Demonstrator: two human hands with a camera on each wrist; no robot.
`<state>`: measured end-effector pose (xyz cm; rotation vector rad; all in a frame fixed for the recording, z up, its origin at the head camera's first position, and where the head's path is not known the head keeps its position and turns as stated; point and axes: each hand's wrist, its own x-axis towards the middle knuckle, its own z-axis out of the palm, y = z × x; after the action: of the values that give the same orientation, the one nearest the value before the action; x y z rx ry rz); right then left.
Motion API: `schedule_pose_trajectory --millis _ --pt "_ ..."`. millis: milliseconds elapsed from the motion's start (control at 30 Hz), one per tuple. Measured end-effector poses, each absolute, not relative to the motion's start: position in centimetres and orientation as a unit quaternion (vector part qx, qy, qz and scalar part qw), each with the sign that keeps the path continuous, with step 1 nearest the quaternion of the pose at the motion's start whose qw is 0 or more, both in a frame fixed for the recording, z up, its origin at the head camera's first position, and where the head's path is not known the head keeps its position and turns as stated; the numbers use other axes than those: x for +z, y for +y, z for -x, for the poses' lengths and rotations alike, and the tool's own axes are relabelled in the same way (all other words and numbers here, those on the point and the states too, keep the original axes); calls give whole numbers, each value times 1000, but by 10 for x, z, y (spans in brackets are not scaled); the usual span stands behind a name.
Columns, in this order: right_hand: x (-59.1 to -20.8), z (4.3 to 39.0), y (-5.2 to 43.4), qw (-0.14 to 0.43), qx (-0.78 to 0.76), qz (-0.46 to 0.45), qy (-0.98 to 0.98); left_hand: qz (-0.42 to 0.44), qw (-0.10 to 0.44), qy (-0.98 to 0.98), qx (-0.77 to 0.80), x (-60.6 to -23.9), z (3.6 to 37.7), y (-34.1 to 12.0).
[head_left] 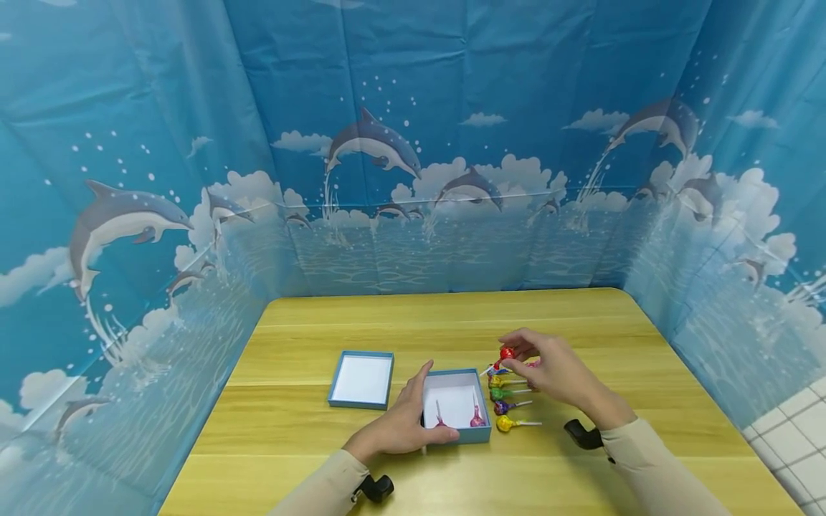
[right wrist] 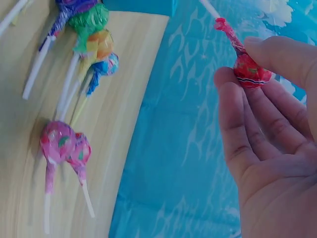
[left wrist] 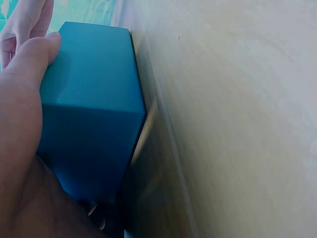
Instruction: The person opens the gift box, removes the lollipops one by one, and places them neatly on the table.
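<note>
My left hand (head_left: 401, 421) grips the near left corner of an open blue box (head_left: 474, 435), its thumb along the front wall. The box's white inside holds two pink lollipops, one near the right wall (head_left: 477, 419), the other (head_left: 440, 423) partly hidden by the front wall. In the left wrist view the thumb lies on the box's blue side (left wrist: 91, 74). Above the row of sweets my right hand (head_left: 560, 369) pinches a red lollipop (right wrist: 251, 72) by its wrapped head, with the white stick pointing away from the palm.
Right of the box lie several lollipops, among them yellow (head_left: 505, 423), purple (head_left: 500, 407), green (head_left: 497, 394) and blue (right wrist: 108, 64) ones. Two pink lollipops (right wrist: 58, 141) lie beyond their sticks. The blue-rimmed lid (head_left: 363, 380) rests left of the box on the wooden table (head_left: 290, 430).
</note>
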<state>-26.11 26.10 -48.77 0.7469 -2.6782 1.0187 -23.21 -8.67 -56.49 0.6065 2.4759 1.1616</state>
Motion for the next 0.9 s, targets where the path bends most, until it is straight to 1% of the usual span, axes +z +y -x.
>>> schedule_pose_trajectory --millis 167,367,667,900 --pt "-486 263 269 116 350 -251 -895 -215 163 872 408 -566 232 -87" --pt "-483 260 282 128 339 -242 -900 -216 163 871 409 -568 233 -88" --pt "-487 254 295 88 366 -218 -900 -217 169 872 405 -567 232 -90" --pt "-497 255 305 63 352 -204 -911 -217 171 871 406 -566 233 -89"
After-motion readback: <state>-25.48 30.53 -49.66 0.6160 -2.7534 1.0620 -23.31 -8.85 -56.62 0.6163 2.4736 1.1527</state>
